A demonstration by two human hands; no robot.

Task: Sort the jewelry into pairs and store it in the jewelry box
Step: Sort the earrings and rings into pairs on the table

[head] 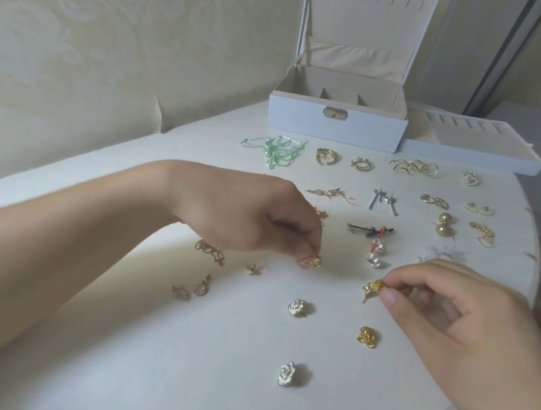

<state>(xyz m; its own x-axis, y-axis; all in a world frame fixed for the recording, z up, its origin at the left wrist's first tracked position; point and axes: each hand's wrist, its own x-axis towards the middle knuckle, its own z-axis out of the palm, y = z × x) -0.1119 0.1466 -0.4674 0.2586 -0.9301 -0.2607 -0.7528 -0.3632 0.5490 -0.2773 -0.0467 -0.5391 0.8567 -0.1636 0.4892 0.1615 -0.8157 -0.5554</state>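
Observation:
My left hand [254, 216] pinches a pink and gold earring [310, 261] right at the white table [143, 342]. My right hand [453, 316] pinches a gold flower earring [373, 288] just above the table. A matching gold flower earring [368, 337] lies below it. Two white rose earrings [299, 308] [289, 373] lie near the front. Several pairs are laid out in rows further back. The white jewelry box [337, 124] stands open at the back, its compartments showing nothing inside.
The box's removed tray [474, 146] sits to the right of the box. A green ribbon piece [275, 151] lies at back left. Crystal drop earrings [188, 290], a small gold star stud [252, 269] and a gold chain earring [210, 250] lie under my left forearm. The table edge curves on the right.

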